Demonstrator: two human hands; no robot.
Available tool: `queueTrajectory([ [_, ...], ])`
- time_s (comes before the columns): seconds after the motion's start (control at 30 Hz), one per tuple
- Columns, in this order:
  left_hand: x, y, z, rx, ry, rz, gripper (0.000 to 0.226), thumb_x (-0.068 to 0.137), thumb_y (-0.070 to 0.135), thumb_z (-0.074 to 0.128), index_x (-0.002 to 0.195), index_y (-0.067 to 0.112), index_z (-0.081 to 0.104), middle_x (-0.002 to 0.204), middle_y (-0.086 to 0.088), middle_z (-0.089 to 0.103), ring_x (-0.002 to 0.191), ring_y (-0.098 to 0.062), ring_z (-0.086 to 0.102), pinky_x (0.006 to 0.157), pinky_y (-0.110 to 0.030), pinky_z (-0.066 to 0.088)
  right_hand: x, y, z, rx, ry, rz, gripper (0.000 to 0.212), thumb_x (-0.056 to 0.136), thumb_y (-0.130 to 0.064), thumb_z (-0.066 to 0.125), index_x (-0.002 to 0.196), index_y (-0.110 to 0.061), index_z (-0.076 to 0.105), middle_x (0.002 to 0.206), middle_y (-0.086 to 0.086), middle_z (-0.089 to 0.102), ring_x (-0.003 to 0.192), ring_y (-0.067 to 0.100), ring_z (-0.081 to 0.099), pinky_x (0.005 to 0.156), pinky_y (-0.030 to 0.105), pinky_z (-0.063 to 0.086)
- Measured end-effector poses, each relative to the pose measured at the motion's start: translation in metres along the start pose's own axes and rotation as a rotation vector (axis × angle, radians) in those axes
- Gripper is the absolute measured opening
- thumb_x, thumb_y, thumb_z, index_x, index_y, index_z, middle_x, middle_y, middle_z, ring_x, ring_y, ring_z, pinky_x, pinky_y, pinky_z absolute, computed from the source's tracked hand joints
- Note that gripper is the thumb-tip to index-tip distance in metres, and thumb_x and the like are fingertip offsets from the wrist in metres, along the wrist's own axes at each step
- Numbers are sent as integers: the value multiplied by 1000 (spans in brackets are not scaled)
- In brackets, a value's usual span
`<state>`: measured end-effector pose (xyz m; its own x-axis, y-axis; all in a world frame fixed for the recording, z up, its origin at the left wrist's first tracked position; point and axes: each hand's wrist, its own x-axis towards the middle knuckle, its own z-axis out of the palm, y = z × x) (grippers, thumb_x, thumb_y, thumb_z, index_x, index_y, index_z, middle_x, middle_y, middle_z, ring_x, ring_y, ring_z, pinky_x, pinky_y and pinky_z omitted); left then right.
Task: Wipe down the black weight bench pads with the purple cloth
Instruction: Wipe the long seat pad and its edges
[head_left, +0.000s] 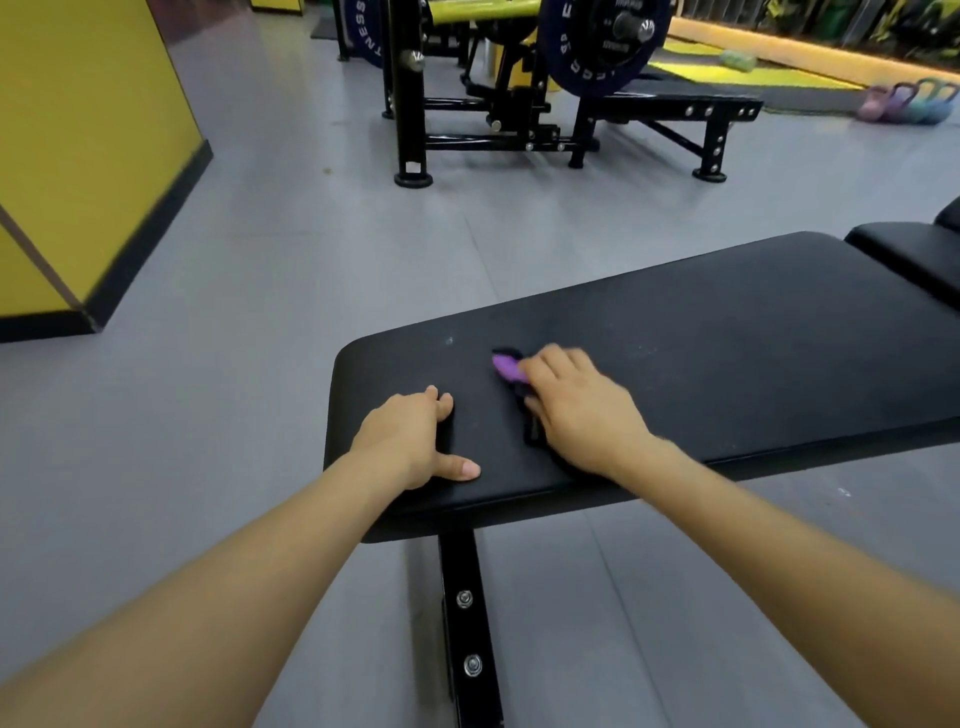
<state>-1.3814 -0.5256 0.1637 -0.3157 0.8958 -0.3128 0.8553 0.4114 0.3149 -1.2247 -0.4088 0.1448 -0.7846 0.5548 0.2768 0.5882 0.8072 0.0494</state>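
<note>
A long black bench pad (727, 332) runs from the lower middle toward the right, with pale smudges on its surface. A second, smaller black pad (914, 254) adjoins it at the far right. My right hand (576, 405) lies on the long pad with its fingers curled over the purple cloth (505, 366), of which only a small bunched piece shows past the fingertips. My left hand (415, 441) rests on the pad's near left end, fingers bent against the surface and thumb stretched out, holding nothing.
The bench's black steel leg (467, 623) stands below the pad. A black barbell rack with a dark weight plate (587, 47) and another bench (675, 106) stand behind. Several coloured kettlebells (909, 101) sit at the far right. A yellow wall block (78, 156) stands left. Grey floor surrounds.
</note>
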Motion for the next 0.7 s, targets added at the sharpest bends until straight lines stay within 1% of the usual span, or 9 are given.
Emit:
queueTrajectory([
  [0.1,0,2,-1,10,-10,-3,94,74,52,70,148,24,20,157,7,15,141,-21,24,111,-34,29,-27,-4,-6,40,21,-128,29,92,-26,53,117,-13,56,111,3,55,101,25,54,59,28,42],
  [0.17,1,1,-1,-2,-10,-9,95,73,52,71,148,24,20,157,7,15,141,-21,24,110,-34,28,-7,10,-4,49,-17,-129,33,93,-27,50,123,-12,53,116,6,53,105,27,51,72,35,46],
  [0.23,2,0,-1,-1,-11,-13,95,73,52,71,148,25,20,157,9,15,141,-22,24,110,-33,28,26,27,6,12,-25,-51,40,95,-26,47,132,-10,45,126,9,49,111,31,47,88,38,41],
  [0.3,3,-1,1,10,-6,-11,94,73,54,69,149,26,19,157,10,15,141,-23,24,109,-33,28,60,43,14,-37,-58,76,43,98,-27,42,138,-12,37,135,7,43,119,29,42,96,35,35],
  [0.43,4,-3,1,28,15,3,94,73,57,68,148,27,19,156,10,15,141,-21,26,109,-33,30,81,38,16,24,-103,232,39,100,-26,37,137,-15,37,135,3,40,124,25,34,85,38,42],
  [0.5,4,-5,1,31,13,3,95,71,60,67,148,28,21,156,11,16,140,-20,29,107,-33,32,56,20,10,46,-98,174,39,98,-26,38,136,-18,39,133,2,41,122,24,35,84,38,45],
  [0.57,4,-8,-2,36,46,5,90,70,63,66,145,31,27,153,12,25,137,-19,34,104,-32,35,18,2,4,65,-67,24,42,97,-26,41,138,-21,39,133,-2,43,122,23,36,86,38,47],
  [0.63,9,-12,-8,-9,129,0,82,70,62,66,141,32,36,148,11,36,133,-18,39,100,-33,39,-7,-6,-2,110,-51,-87,43,97,-28,42,140,-22,39,135,-6,44,124,20,38,87,35,48],
  [0.7,18,-16,-15,-72,203,-2,83,70,58,69,141,30,37,148,9,35,134,-18,36,102,-36,38,0,3,-2,119,-86,-99,45,99,-31,40,143,-23,34,138,-7,41,127,19,36,91,33,46],
])
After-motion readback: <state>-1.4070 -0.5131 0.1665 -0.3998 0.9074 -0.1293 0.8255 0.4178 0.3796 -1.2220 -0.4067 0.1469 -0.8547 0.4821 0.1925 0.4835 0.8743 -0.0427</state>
